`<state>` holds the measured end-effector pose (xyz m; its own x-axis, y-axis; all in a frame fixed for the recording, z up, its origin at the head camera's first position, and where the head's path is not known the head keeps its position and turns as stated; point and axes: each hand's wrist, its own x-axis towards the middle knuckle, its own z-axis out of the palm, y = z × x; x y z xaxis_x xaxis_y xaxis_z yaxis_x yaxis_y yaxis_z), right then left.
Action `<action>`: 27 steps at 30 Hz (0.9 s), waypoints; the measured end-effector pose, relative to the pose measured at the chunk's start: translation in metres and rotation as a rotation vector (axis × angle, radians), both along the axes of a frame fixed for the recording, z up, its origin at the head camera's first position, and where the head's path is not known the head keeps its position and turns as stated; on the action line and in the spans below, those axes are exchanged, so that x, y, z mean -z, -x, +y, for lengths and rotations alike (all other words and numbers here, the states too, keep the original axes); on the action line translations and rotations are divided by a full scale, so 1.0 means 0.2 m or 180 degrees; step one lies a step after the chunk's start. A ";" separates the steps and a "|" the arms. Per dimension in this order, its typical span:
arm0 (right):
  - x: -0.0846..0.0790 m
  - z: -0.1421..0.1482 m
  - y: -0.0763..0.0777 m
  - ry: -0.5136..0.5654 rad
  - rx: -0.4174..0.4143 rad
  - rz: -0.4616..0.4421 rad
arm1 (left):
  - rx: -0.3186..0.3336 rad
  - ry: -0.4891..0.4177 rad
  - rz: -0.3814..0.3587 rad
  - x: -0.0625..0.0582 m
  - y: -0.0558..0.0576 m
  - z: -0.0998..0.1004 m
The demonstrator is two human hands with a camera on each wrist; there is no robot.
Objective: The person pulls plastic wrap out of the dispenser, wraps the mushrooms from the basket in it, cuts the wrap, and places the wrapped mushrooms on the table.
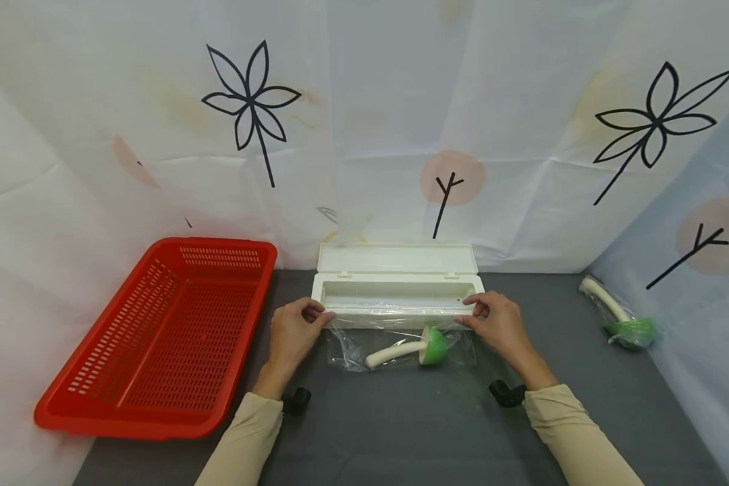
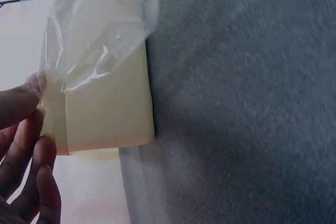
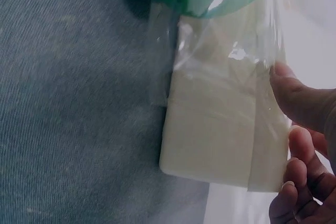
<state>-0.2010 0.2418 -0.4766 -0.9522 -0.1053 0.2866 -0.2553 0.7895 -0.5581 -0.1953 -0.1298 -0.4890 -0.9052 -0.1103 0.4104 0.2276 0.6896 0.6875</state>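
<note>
A cream-white plastic wrap dispenser box (image 1: 401,317) stands at the back of the table with its lid (image 1: 396,259) tipped back. Clear plastic film (image 1: 346,351) reaches from its front edge over the table. My left hand (image 1: 291,334) pinches the film at the left front corner of the box, thumb against fingers. At the right front corner, my right hand (image 1: 497,327) pinches the film's other side. Between the hands, in front of the box, lies a mushroom-shaped piece with green cap and white stem (image 1: 401,352); film is around or over it, I cannot tell which.
At the left stands a red perforated plastic basket (image 1: 203,337). A second green-capped mushroom piece (image 1: 628,327), wrapped in clear film, lies at the far right by the cloth wall. The patterned white cloth (image 1: 370,135) hangs directly behind the box. Dark grey cloth (image 1: 401,432) covers the table.
</note>
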 end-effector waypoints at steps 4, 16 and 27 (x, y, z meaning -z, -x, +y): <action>0.01 0.01 0.00 -0.0106 -0.0040 0.0066 | -0.0091 -0.0024 -0.0012 0.01 0.00 -0.01; 0.02 0.02 0.01 -0.0193 -0.0100 0.0131 | 0.0486 -0.0080 0.0114 0.05 0.05 -0.05; 0.03 0.02 0.01 -0.0243 -0.0173 0.0171 | 0.0543 -0.0293 -0.0269 0.08 0.05 -0.06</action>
